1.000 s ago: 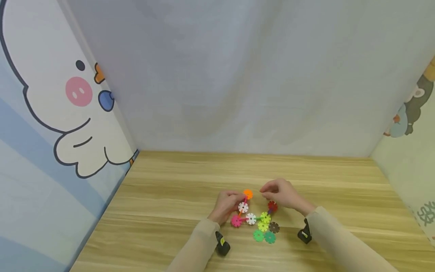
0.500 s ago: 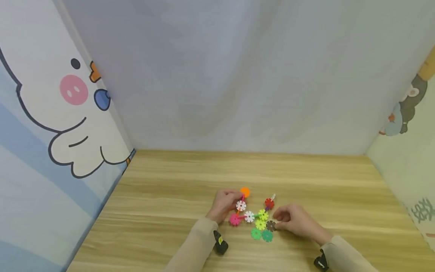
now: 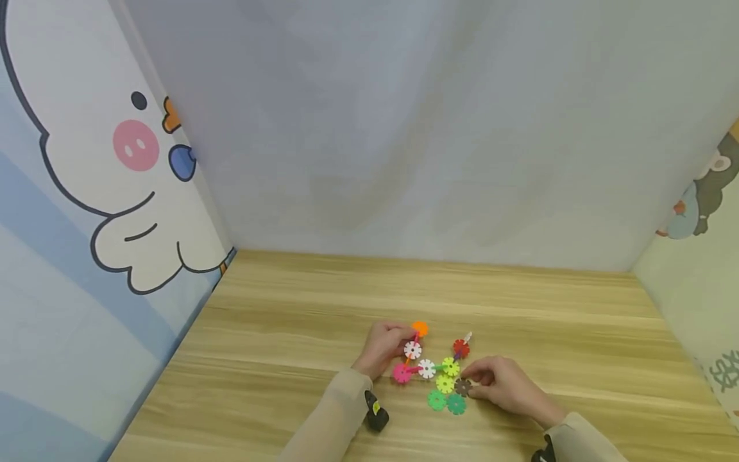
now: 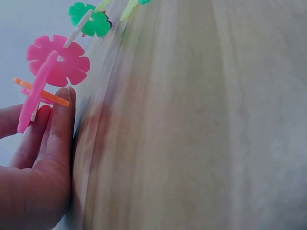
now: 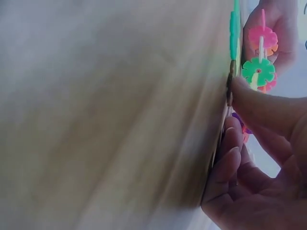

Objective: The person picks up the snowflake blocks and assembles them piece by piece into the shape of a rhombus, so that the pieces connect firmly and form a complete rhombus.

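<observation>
A chain of interlocking snowflake discs stands on the table, bent into a U. My left hand (image 3: 382, 348) pinches its left arm, by the orange disc (image 3: 421, 328) and a white disc (image 3: 412, 350). The chain runs on through a pink disc (image 3: 401, 373), another white disc (image 3: 426, 369) and a yellow-green disc (image 3: 451, 366). Its right arm rises to a red disc (image 3: 461, 348) tipped with a white disc (image 3: 468, 337) seen edge-on. Low at the table, the thumb and index finger of my right hand (image 3: 507, 386) grip the edge of a flat brown disc (image 3: 463, 387).
Loose discs lie flat just in front of the chain: a yellow one (image 3: 445, 384), a green one (image 3: 437, 400) and a teal one (image 3: 457, 404). The wooden table (image 3: 277, 359) ends at a pale curtain (image 3: 427, 160) behind. Printed cloth panels (image 3: 81, 192) flank both sides.
My right hand has let go of the white disc at the red disc, come down toward me and taken the brown disc's edge. My left hand keeps its hold on the chain.
</observation>
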Demonstrator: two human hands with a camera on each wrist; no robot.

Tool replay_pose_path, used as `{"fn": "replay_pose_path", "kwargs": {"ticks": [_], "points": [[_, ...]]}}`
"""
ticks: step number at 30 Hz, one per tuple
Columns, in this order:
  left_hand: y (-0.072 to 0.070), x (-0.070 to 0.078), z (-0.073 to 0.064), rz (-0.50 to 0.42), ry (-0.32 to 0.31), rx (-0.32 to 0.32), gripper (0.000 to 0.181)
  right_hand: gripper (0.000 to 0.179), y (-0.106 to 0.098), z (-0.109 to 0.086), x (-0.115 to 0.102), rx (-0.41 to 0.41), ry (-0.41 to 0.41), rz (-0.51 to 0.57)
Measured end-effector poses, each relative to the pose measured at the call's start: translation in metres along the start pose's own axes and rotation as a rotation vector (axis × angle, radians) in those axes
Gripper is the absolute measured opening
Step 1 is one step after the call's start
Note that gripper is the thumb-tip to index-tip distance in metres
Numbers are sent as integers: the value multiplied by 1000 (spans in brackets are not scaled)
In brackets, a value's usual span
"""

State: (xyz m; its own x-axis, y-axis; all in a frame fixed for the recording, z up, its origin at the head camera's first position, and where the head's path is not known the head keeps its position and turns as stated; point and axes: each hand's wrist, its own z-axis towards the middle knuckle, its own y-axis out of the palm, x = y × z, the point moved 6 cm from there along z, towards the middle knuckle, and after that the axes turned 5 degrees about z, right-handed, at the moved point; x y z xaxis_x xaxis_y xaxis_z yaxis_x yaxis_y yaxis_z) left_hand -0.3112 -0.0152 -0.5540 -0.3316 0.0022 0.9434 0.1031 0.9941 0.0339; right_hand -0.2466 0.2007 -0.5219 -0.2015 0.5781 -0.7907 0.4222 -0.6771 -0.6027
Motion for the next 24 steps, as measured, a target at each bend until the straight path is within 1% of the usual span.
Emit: {"fn": "replay_pose_path", "kwargs": {"ticks": [6,9,11,15,20,24], "points": [[3,0,1,-18,-7,-27,11,20,-2,0,0,-2,-15,-17],[4,-1,2,-22,2,-33,12,18,-3,-1,1,-1,-16,-17],[4,-1,2,-23,7,-33,12,18,-4,-1,2,1,-11,-6],[3,-3,4,-25,-3,-32,11,20,-5,1,3,-1,-3,12],[2,-2,4,-25,-12,-34,12,18,-4,3,1,17,2,-4],[3,-2,5,-17,-21,-40,12,18,-4,1,2,17,14,-9]]}}
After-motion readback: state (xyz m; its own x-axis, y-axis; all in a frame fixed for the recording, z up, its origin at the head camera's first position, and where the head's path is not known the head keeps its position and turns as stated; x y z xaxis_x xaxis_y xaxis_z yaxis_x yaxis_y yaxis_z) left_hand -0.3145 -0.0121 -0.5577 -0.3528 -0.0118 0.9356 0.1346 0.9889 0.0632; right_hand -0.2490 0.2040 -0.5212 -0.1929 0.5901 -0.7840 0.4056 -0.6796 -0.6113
